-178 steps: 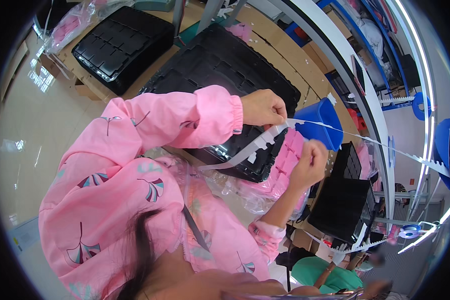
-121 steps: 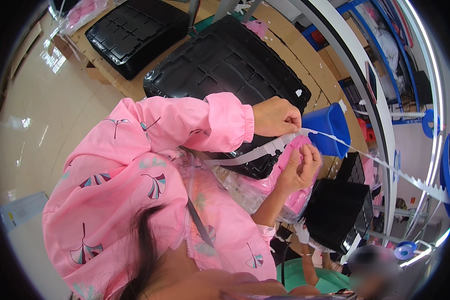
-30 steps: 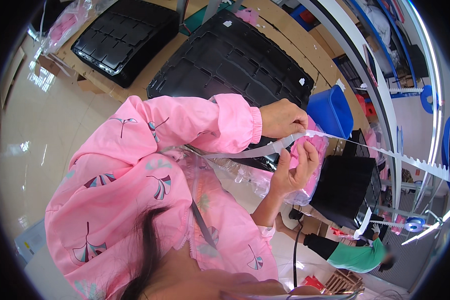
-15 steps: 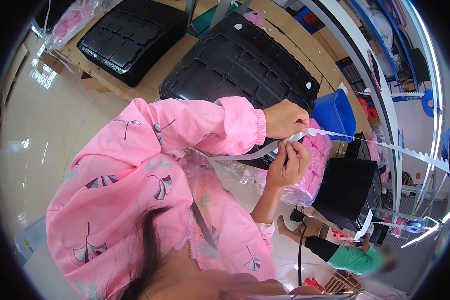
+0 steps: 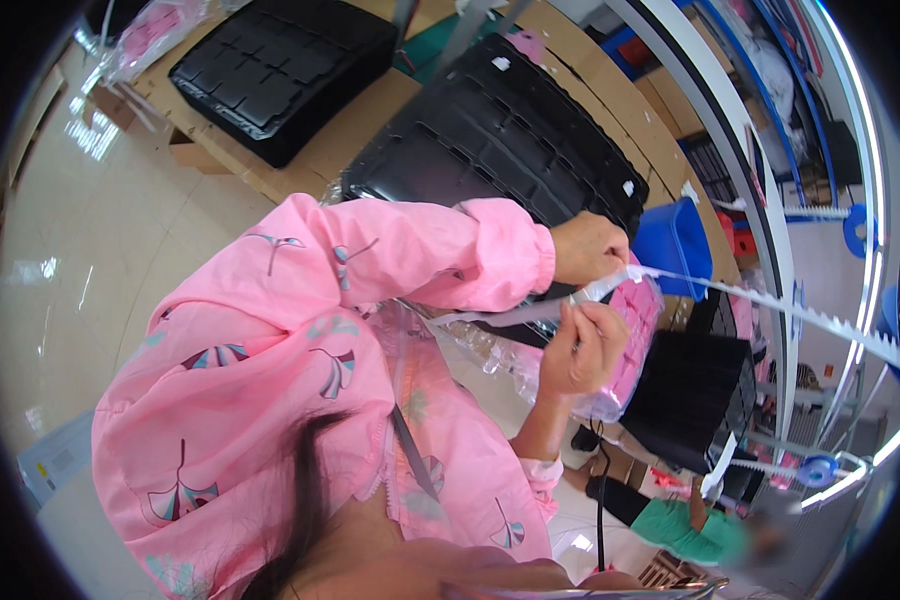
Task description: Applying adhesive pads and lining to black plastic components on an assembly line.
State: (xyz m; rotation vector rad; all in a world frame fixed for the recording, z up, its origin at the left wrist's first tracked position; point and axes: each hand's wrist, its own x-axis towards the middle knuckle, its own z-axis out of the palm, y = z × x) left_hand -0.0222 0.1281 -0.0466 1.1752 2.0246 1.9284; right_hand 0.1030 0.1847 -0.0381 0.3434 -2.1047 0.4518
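Observation:
A white strip (image 5: 530,314) runs between my two hands, its tail hanging left across the front of my pink jacket. My left hand (image 5: 588,248), reaching over from the left, is closed on the strip with its fingertips. Just below it, my right hand (image 5: 585,352) pinches the same strip between thumb and fingers, palm turned up. Beyond my left hand the strip becomes a toothed white band (image 5: 800,312) stretching to the far right. Under and beside the hands lies a pink moulded piece (image 5: 638,335) in clear plastic.
Two black moulded panels, a smaller one (image 5: 285,70) and a larger one (image 5: 500,130), lie on a cardboard-covered table (image 5: 365,130). A blue bin (image 5: 676,245) and a black box (image 5: 688,400) stand at right. A person in a green top (image 5: 685,528) is at lower right.
The whole view has shifted slightly, moving the scene right and down. Both hands keep hold of the white strip, with slightly more of it showing between them.

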